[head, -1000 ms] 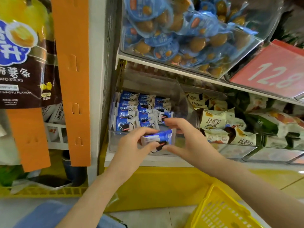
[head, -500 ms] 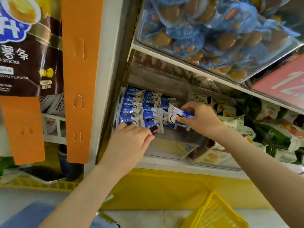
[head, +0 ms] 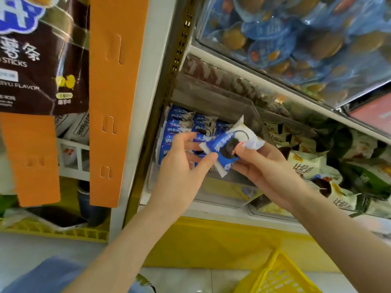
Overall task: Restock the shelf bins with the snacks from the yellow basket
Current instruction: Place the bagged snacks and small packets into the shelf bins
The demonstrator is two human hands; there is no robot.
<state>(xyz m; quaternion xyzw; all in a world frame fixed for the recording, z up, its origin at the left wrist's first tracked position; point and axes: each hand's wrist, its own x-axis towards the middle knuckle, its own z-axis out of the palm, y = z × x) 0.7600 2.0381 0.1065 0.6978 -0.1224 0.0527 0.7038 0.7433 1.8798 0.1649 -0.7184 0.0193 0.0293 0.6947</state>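
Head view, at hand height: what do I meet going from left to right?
Short orange strip → long orange strip → left hand → blue snack packet, pinched by both hands → right hand → cream snack packs → green packs.

Both forearms are bare down to my left hand (head: 179,172) and right hand (head: 267,173); the clothing I see is plain blue fabric (head: 42,275), lower left.
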